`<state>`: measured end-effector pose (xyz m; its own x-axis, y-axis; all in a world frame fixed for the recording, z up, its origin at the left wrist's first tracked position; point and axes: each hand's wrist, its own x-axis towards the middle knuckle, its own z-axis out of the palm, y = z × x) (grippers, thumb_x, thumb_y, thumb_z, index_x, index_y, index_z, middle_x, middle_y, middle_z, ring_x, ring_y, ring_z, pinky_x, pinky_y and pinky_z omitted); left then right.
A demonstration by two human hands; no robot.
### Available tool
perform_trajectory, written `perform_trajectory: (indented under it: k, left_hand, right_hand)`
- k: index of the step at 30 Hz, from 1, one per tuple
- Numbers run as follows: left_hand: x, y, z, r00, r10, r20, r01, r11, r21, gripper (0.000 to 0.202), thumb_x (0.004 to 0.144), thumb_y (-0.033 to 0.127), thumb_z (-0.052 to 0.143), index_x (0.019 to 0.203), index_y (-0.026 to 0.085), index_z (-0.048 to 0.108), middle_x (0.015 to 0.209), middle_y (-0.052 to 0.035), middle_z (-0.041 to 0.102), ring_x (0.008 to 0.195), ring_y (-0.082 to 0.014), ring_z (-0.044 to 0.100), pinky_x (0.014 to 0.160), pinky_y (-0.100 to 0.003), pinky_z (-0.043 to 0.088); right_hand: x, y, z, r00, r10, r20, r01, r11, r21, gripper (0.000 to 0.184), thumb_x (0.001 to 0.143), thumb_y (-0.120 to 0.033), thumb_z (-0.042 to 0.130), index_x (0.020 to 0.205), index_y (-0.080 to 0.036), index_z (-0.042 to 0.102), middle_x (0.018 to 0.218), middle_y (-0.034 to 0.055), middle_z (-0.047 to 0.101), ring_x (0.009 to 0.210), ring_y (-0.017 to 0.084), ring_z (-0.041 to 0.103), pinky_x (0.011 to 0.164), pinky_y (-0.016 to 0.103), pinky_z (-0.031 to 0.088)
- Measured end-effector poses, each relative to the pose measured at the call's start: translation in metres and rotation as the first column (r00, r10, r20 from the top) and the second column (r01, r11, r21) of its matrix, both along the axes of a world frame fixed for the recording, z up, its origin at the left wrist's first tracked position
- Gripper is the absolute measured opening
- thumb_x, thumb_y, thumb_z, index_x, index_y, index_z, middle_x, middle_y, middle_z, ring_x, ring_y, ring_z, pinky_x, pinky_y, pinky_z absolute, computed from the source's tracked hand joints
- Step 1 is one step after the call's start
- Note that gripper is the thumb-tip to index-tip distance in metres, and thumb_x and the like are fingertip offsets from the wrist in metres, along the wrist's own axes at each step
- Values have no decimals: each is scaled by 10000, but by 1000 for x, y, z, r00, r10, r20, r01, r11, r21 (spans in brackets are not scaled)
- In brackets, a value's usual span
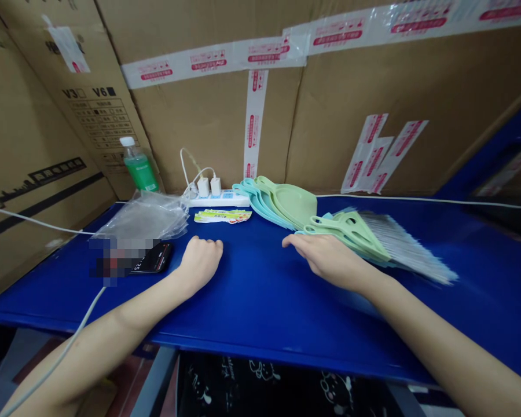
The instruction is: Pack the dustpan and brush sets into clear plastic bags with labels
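My left hand [202, 263] is curled into a fist above the blue table, right of a dark phone [156, 258]; nothing shows in it. My right hand [325, 255] hangs over the table with its fingers pointing left and partly bent, and no held thing shows. Just behind it lie several small hand brushes [371, 234], pale green and light blue, with grey-white bristles pointing right. Whether my right hand touches their handles I cannot tell. Behind these lies a fanned stack of dustpans [295, 202], green on top and blue beneath.
Clear plastic bags [147, 214] lie at left, before a bottle of green liquid [139, 165]. A white power strip [221, 198] with plugged chargers stands at the back, colourful label strips [223, 216] in front of it. Taped cardboard [208, 116] walls the back; a white cable [87, 313] crosses my left forearm.
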<state>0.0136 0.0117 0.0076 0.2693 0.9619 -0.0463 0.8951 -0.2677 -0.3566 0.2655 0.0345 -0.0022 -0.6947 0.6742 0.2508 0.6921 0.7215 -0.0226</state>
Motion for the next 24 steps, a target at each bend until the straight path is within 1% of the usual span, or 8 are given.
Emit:
perform_trajectory:
  k: [4,8,12,14,17,19,21,24]
  left_hand:
    - [0,0,-2,998,-52,27,52,999,14,271,868,63,415,891,114,679,722,-153,706,751,-278,700,663,-344,452]
    - [2,1,-4,993,-101,55,99,994,42,297,947,238,433,837,140,691,680,-133,694,733,-272,691,664,-339,447]
    - [7,2,-2,985,-163,49,161,986,36,273,947,266,474,812,147,679,706,-117,703,730,-254,689,677,-324,448]
    - [9,2,-1,976,-212,49,211,977,20,252,949,274,480,819,157,662,709,-90,701,718,-235,686,664,-304,449]
    - [11,3,-3,961,-268,72,269,963,-4,222,961,277,457,873,167,629,741,-48,695,705,-200,680,617,-263,443]
    - [10,3,-4,956,-283,83,284,959,-1,217,969,267,429,904,168,610,787,-37,692,699,-181,676,596,-246,438]
    - [10,2,-5,950,-300,87,301,954,12,227,970,259,410,900,166,604,809,-36,687,686,-170,669,590,-242,437]
    - [8,2,-4,931,-346,117,348,938,5,290,972,285,402,811,170,615,772,-31,683,680,-170,666,598,-245,437]
  right_hand:
    - [1,0,-1,1000,-14,-9,14,1000,25,376,833,-43,349,1098,-155,591,790,71,713,641,188,630,585,283,408]
    - [1,2,0,998,29,48,-29,1000,-11,275,922,-134,388,930,-205,653,850,43,741,707,194,670,605,289,408]
    - [1,2,5,993,76,88,-68,994,-87,245,932,-166,466,795,-210,665,814,13,743,714,182,674,611,280,392]
    - [1,0,7,993,68,92,-59,993,-104,208,918,-187,520,757,-205,650,768,9,732,683,173,660,597,272,374]
    - [0,-1,10,993,6,121,3,997,-76,248,907,-245,559,668,-191,593,643,12,680,574,162,606,536,269,316]
    - [0,-1,10,991,-26,134,32,999,-40,311,930,-272,517,633,-191,564,594,15,647,536,159,577,518,273,285]
    - [1,1,9,992,-40,122,42,999,-18,316,948,-246,453,661,-194,577,589,18,643,538,163,577,521,274,289]
    - [3,2,7,997,-46,57,47,999,-16,251,894,-104,400,867,-184,637,694,34,694,603,171,617,558,270,352]
